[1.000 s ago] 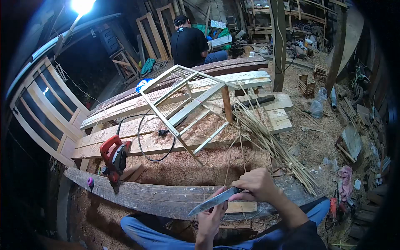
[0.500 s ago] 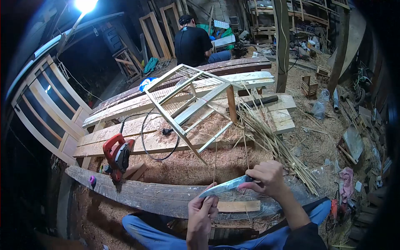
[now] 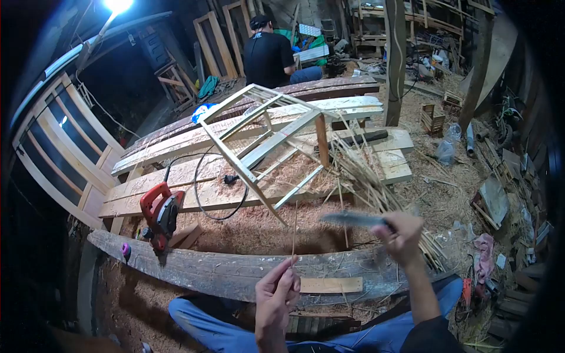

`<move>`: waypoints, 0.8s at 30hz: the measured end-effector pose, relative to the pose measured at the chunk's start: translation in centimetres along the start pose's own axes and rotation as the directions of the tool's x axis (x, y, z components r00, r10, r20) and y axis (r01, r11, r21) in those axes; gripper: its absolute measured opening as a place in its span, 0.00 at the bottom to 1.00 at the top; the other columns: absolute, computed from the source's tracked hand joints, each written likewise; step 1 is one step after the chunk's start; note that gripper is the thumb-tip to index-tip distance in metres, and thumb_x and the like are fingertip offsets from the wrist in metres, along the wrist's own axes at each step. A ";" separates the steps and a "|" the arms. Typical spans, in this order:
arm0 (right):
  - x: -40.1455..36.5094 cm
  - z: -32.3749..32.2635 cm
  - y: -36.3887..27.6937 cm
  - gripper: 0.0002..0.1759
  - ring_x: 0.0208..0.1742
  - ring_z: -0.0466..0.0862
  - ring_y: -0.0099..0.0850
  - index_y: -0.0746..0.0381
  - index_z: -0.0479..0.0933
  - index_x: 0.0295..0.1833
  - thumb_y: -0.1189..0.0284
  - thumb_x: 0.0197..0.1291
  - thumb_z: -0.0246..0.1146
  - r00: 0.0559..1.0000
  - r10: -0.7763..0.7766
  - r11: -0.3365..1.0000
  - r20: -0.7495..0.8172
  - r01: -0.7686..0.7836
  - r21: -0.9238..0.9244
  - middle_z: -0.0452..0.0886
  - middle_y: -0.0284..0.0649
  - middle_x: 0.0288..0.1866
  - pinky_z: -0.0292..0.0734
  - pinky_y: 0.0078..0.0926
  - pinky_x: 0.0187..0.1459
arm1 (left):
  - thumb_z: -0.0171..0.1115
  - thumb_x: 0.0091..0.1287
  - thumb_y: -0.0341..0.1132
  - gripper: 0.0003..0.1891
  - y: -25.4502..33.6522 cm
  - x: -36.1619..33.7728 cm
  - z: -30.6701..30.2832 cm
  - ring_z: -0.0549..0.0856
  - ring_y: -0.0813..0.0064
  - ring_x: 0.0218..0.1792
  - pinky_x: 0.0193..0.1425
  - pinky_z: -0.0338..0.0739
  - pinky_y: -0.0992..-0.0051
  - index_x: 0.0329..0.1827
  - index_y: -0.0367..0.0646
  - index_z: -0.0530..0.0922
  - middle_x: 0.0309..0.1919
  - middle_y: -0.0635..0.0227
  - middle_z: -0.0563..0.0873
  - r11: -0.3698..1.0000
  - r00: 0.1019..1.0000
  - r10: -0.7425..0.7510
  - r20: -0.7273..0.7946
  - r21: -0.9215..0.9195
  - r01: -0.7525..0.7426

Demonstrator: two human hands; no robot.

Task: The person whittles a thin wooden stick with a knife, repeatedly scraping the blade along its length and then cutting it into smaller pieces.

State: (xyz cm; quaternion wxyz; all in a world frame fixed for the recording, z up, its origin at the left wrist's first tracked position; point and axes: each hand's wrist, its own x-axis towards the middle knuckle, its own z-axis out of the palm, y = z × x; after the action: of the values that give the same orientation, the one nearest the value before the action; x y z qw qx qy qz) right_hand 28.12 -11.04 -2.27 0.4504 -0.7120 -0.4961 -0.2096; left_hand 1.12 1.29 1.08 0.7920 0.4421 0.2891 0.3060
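Between the thumb and fingers of my left hand (image 3: 274, 299), a thin bamboo stick (image 3: 295, 230) is pinched and points upward. My right hand (image 3: 401, 236) is closed round the handle of a knife (image 3: 352, 219). The blade points left, blurred by motion, and is apart from the stick. Below both hands lies a weathered plank (image 3: 194, 267) with a short flat strip of wood (image 3: 331, 285) on it. Farther off, a slatted wooden frame (image 3: 259, 175) leans over the boards, beside a bundle of loose bamboo strips (image 3: 371, 183).
A red power planer (image 3: 158, 213) stands at the left with its black cord. A purple round object (image 3: 126, 249) sits on the plank's left end. Another person (image 3: 268, 59) sits at the back. A wooden post (image 3: 394, 65) rises behind the bundle; wood shavings cover the ground.
My right hand has moved the knife up and right, away from the stick and my left hand. My left hand has shifted slightly left and down, still pinching the stick.
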 end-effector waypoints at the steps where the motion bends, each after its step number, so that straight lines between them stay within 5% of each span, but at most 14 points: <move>1: 0.0 -0.1 -1.8 0.24 0.22 0.83 0.37 0.58 0.84 0.30 0.47 0.61 0.70 0.998 -0.025 0.997 0.056 0.021 0.068 0.84 0.38 0.23 0.74 0.33 0.25 | 0.58 0.77 0.28 0.20 -0.4 0.3 0.7 0.66 0.88 0.22 0.22 0.57 0.85 0.70 0.34 0.74 0.28 0.69 0.76 1.000 1.000 -0.001 0.016 -0.005 0.001; 4: -2.1 0.6 -4.5 0.25 0.22 0.83 0.33 0.57 0.84 0.31 0.45 0.56 0.71 0.958 -0.143 0.979 0.247 0.101 0.176 0.83 0.36 0.23 0.74 0.30 0.24 | 0.60 0.75 0.27 0.23 -2.1 0.5 1.5 0.69 0.87 0.23 0.24 0.58 0.86 0.72 0.36 0.71 0.30 0.66 0.80 0.995 0.998 -0.030 0.055 -0.093 0.035; 7: -4.0 2.1 -5.7 0.22 0.25 0.84 0.35 0.59 0.83 0.35 0.51 0.53 0.75 0.964 -0.224 0.939 0.142 0.175 0.295 0.83 0.36 0.25 0.77 0.32 0.27 | 0.60 0.76 0.28 0.20 -4.1 0.3 1.7 0.67 0.90 0.21 0.21 0.56 0.86 0.70 0.35 0.75 0.33 0.63 0.83 0.997 0.995 -0.074 0.066 -0.032 0.077; 10: -3.6 1.3 -6.5 0.24 0.28 0.86 0.39 0.63 0.83 0.38 0.51 0.52 0.75 0.946 -0.192 0.962 0.260 0.129 0.242 0.86 0.40 0.31 0.79 0.33 0.30 | 0.61 0.76 0.28 0.20 -4.8 0.2 1.7 0.70 0.90 0.24 0.23 0.58 0.87 0.70 0.35 0.75 0.35 0.62 0.85 0.995 0.988 -0.096 0.123 -0.028 0.100; 17: -1.5 0.5 -8.2 0.21 0.23 0.82 0.32 0.58 0.85 0.36 0.50 0.54 0.75 0.941 -0.219 0.972 0.257 0.187 0.146 0.84 0.34 0.25 0.75 0.29 0.26 | 0.60 0.76 0.28 0.19 -2.8 -0.2 1.8 0.71 0.91 0.28 0.28 0.62 0.88 0.69 0.34 0.76 0.37 0.70 0.83 0.993 0.989 -0.099 0.106 -0.056 0.105; 19: -1.1 0.7 -6.3 0.22 0.21 0.80 0.31 0.55 0.86 0.33 0.46 0.58 0.72 0.979 -0.118 0.992 0.166 0.107 0.073 0.82 0.33 0.22 0.73 0.29 0.24 | 0.60 0.76 0.28 0.18 -1.5 -0.3 0.6 0.70 0.91 0.27 0.27 0.61 0.88 0.67 0.35 0.78 0.33 0.74 0.80 0.993 0.983 -0.117 0.143 -0.020 0.121; 20: 0.0 0.1 -5.7 0.22 0.21 0.81 0.32 0.57 0.85 0.33 0.48 0.64 0.68 0.994 0.069 0.989 0.088 -0.080 0.126 0.81 0.34 0.22 0.72 0.30 0.24 | 0.61 0.75 0.29 0.16 -0.5 -0.6 0.2 0.67 0.90 0.25 0.23 0.59 0.87 0.62 0.34 0.80 0.28 0.75 0.75 0.990 0.981 -0.131 0.141 -0.033 0.137; 22: 1.5 -2.0 -4.1 0.24 0.23 0.82 0.35 0.61 0.83 0.32 0.49 0.67 0.66 0.967 0.250 0.955 -0.055 -0.256 -0.152 0.83 0.37 0.24 0.73 0.30 0.26 | 0.61 0.75 0.29 0.16 0.5 -0.8 -1.5 0.67 0.90 0.25 0.23 0.59 0.86 0.63 0.34 0.80 0.28 0.75 0.75 0.995 0.984 -0.093 0.149 -0.034 0.099; 24: 1.5 -2.2 -5.9 0.25 0.23 0.82 0.37 0.62 0.83 0.33 0.49 0.66 0.66 0.968 0.250 0.962 -0.016 -0.250 -0.110 0.83 0.38 0.25 0.72 0.30 0.26 | 0.60 0.76 0.30 0.16 1.4 -0.4 -2.5 0.67 0.89 0.24 0.24 0.61 0.86 0.63 0.36 0.80 0.28 0.74 0.75 0.997 0.987 -0.071 0.143 0.003 0.072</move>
State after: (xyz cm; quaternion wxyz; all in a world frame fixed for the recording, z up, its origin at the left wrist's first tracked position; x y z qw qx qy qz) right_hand 23.74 -11.56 2.53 0.4337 -0.7927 -0.3893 -0.1789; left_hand -1.27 2.84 1.32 0.8217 0.4513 0.2468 0.2454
